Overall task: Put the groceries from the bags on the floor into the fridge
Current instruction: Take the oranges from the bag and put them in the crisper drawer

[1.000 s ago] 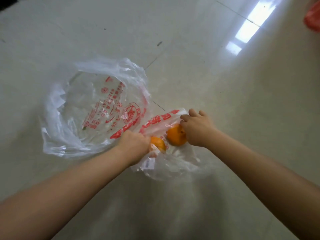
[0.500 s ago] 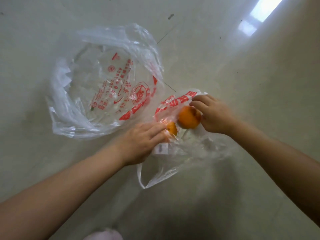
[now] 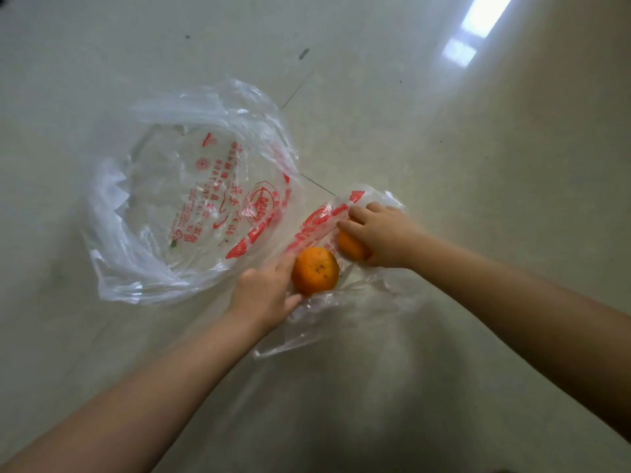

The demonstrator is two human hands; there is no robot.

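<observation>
Two clear plastic bags with red print lie on the pale floor. The larger bag [image 3: 177,213] on the left is spread wide, with nothing visible inside. The smaller bag [image 3: 345,302] lies crumpled under my hands. My left hand [image 3: 266,295] grips an orange [image 3: 316,271], thumb below and fingers along its left side. My right hand [image 3: 379,233] curls over a second orange [image 3: 351,247], which is partly hidden beneath the fingers.
Glossy light tiles [image 3: 444,148] surround the bags, with a dark joint line running up from between them. A bright window reflection [image 3: 478,25] shines at the upper right. A few small dark specks [image 3: 304,53] mark the floor farther off.
My left hand has taken hold of one orange, which now shows fully outside the plastic. My right hand has closed over the other orange. The camera has shifted, so the bags sit lower in view.
</observation>
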